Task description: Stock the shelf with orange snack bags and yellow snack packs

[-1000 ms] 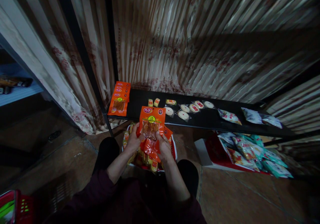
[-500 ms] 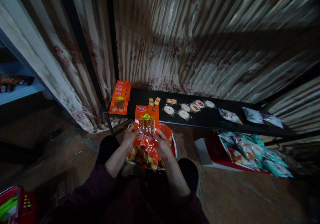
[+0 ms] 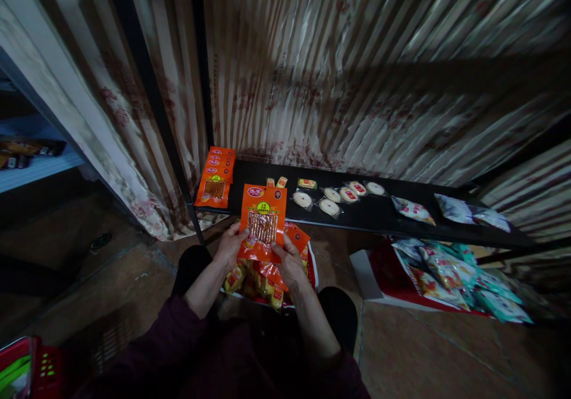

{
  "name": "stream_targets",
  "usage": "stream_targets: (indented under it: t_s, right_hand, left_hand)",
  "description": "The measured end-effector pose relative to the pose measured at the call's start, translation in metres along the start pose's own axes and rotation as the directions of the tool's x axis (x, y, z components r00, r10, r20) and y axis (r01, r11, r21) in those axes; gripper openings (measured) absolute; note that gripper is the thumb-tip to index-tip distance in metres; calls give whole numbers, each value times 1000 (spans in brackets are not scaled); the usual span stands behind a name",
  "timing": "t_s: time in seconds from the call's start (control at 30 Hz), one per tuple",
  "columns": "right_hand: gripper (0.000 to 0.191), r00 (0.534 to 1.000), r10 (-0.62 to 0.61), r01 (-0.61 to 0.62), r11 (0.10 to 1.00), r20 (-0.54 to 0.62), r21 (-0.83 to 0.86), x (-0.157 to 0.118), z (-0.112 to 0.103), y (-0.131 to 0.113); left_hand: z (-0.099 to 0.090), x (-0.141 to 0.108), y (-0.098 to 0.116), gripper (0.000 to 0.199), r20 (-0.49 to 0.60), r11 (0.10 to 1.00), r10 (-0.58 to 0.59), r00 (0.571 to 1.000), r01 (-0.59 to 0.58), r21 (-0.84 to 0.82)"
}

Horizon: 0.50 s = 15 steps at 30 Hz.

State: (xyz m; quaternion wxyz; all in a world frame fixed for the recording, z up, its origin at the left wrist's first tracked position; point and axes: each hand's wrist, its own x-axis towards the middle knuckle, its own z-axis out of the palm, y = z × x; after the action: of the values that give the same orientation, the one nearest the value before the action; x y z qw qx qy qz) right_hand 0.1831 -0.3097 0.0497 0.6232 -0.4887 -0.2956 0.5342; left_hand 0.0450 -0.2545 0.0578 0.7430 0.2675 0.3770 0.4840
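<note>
Between my hands an orange snack packet (image 3: pixel 263 223) with a clear window of brown sticks is held up, its printed face toward me. My left hand (image 3: pixel 231 247) grips its lower left edge, thumb on the front. At the lower right edge, my right hand (image 3: pixel 289 260) pinches the same packet. Below it stands a basket (image 3: pixel 313 268) with a pale rim, holding more orange packets (image 3: pixel 297 236) and small yellow-wrapped snacks (image 3: pixel 267 289). A row of overlapping orange packets (image 3: pixel 214 179) lies at the left end of the black shelf (image 3: pixel 370 217).
Round wrapped cakes (image 3: pixel 330 207), small yellow packs (image 3: pixel 307 183) and pale bags (image 3: pixel 413 209) lie along the shelf. Under its right part, a red and white box (image 3: pixel 379 274) holds several snack bags (image 3: pixel 450 271). A red basket (image 3: pixel 47 366) stands lower left; a black post (image 3: pixel 156 96) rises at left.
Both hands keep hold of the orange packet, which is a little lower against the shelf edge and slightly turned. The whole view has shifted slightly.
</note>
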Motion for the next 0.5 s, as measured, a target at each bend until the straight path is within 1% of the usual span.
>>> stream_targets:
  t_s: [0.1,0.27,0.37,0.5]
  right_hand:
    - [41,1000,-1,1,1000,-1,16,1,-1,2]
    - [37,1000,15,-15,999,-2,33,1,2,1]
    - [35,1000,19,-19,999,8,30,2,5,1]
    - [32,999,13,-11,999,-44,43,6,9,4]
  left_hand:
    - [-1,-1,1,35,13,1000,0,1000,0,-12]
    - [-7,2,0,36,23,999,-35,999,36,-29]
    - [-11,3,0,36,20,999,-24,1000,24,-28]
    - [-15,4,3,32,6,999,-27,1000,27,-19]
